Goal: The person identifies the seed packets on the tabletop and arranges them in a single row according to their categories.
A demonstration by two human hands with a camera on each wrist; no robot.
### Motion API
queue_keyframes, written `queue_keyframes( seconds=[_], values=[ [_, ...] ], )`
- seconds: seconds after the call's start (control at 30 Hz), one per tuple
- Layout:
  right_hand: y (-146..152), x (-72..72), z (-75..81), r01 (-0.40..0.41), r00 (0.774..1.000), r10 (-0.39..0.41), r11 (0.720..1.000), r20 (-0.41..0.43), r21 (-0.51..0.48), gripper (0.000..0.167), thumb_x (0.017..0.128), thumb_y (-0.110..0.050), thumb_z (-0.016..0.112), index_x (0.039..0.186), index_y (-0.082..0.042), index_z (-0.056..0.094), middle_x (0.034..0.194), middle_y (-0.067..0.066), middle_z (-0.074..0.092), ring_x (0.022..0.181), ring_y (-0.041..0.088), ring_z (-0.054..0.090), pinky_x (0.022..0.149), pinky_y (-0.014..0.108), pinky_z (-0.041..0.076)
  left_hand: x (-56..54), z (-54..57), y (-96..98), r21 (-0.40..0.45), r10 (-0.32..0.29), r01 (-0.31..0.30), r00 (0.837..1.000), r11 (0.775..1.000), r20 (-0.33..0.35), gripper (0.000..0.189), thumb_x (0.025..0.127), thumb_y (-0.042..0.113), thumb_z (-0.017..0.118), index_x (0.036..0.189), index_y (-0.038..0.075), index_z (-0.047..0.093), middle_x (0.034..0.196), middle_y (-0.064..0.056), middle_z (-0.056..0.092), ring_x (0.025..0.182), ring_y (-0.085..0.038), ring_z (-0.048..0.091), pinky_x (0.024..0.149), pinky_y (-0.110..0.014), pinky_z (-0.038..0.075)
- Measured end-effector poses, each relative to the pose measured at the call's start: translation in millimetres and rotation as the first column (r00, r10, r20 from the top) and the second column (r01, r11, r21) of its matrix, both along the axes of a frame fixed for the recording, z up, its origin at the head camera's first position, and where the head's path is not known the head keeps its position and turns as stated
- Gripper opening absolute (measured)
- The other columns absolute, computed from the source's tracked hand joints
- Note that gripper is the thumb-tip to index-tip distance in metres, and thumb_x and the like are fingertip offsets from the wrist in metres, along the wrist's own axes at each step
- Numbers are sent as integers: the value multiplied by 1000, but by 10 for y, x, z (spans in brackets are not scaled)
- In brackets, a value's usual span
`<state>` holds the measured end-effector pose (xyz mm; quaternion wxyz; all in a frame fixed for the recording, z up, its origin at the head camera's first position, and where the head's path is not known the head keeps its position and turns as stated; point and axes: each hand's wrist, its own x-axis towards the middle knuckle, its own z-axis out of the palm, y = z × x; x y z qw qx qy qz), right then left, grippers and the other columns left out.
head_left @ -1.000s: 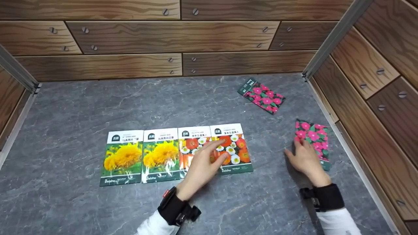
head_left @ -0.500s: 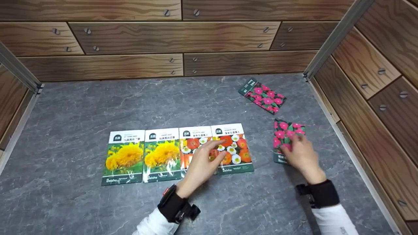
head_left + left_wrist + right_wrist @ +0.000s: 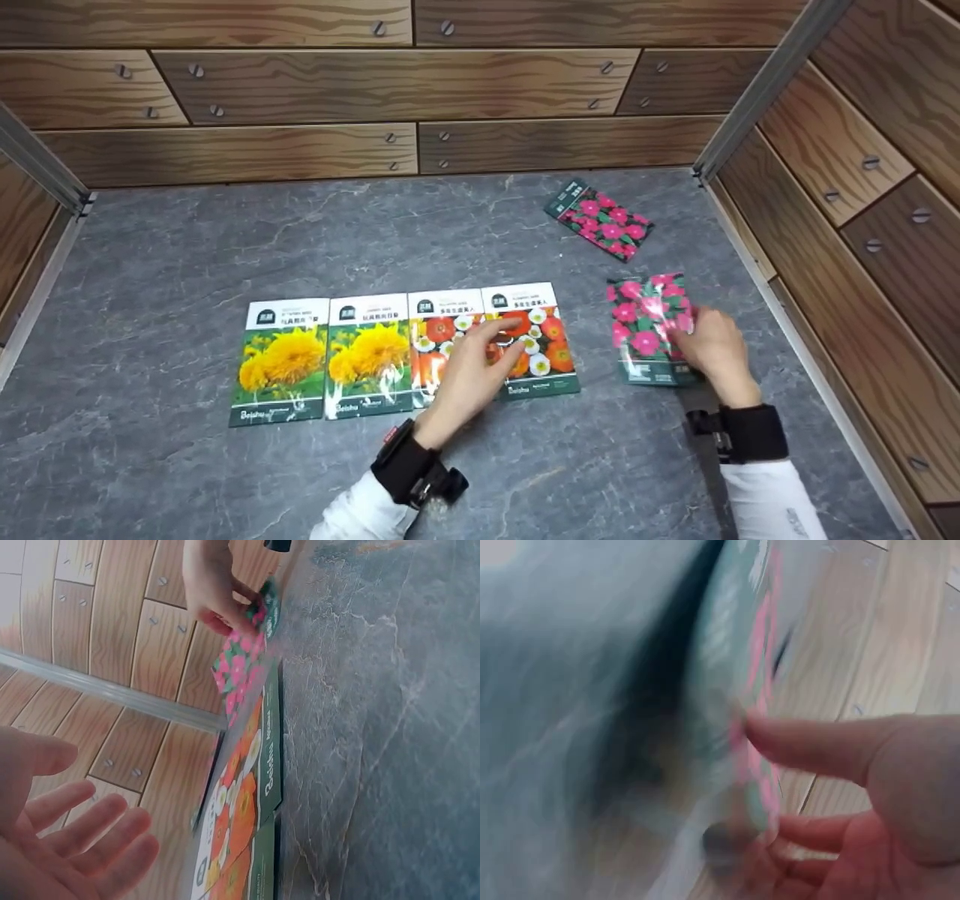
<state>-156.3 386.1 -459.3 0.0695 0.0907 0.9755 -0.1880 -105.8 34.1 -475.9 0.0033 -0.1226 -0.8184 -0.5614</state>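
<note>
Pinching a pink-flowered packet by its right edge, right hand holds it right of two orange-flowered packets, left hand loosely spread above these, yellow-flowered pair alongside, second pink packet farther back on grey surface

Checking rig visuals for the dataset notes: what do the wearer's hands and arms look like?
Left hand and right hand: bare, no gloves. Both arms: white sleeves, wide black wristbands with protruding black camera mounts. The left wristband also carries a small red tag, any lettering unreadable. No cables visible.
</note>
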Motion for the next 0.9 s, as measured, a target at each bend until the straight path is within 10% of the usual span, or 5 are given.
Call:
queue_keyframes(
  seconds=[0.17, 0.33, 0.73, 0.9],
  values=[
    [-82, -11, 87, -1, 991, -24, 982, -130, -187, 41, 106, -17, 53, 134, 12, 63, 117, 34, 71, 77, 20, 70, 73, 30, 57, -27, -16, -3, 71, -1, -2, 999, 997, 48, 38, 105, 21, 64, 139, 5, 66, 135, -15, 73, 116, -29, 73, 93, -35, 63],
    [-240, 7, 199, -15, 979, -58, 933, -194, -359, 38, 108, -17, 54, 134, 10, 64, 128, 34, 68, 82, -11, 53, 72, 8, 47, -56, -42, 0, 194, 7, -31, 992, 981, 125, 38, 107, 22, 61, 142, 6, 63, 138, -17, 70, 119, -31, 72, 100, -36, 61],
    [-1129, 79, 196, -47, 968, -157, 653, -195, -756, 27, 105, -3, 59, 127, 13, 63, 91, -20, 68, 83, -2, 62, 75, 14, 54, -54, -6, -52, 334, 94, -149, 980, 931, 175, 45, 107, 22, 61, 150, 6, 56, 139, -20, 67, 117, -38, 71, 102, -40, 60],
    [-1343, 156, 165, -61, 972, -139, 621, -187, -782, 22, 106, -4, 57, 122, 9, 64, 93, -14, 67, 78, 2, 61, 60, 17, 53, -53, -12, -88, 326, 87, -148, 978, 934, 192, 49, 108, 23, 61, 151, 3, 53, 139, -22, 66, 118, -35, 72, 99, -32, 61]
  ],
)
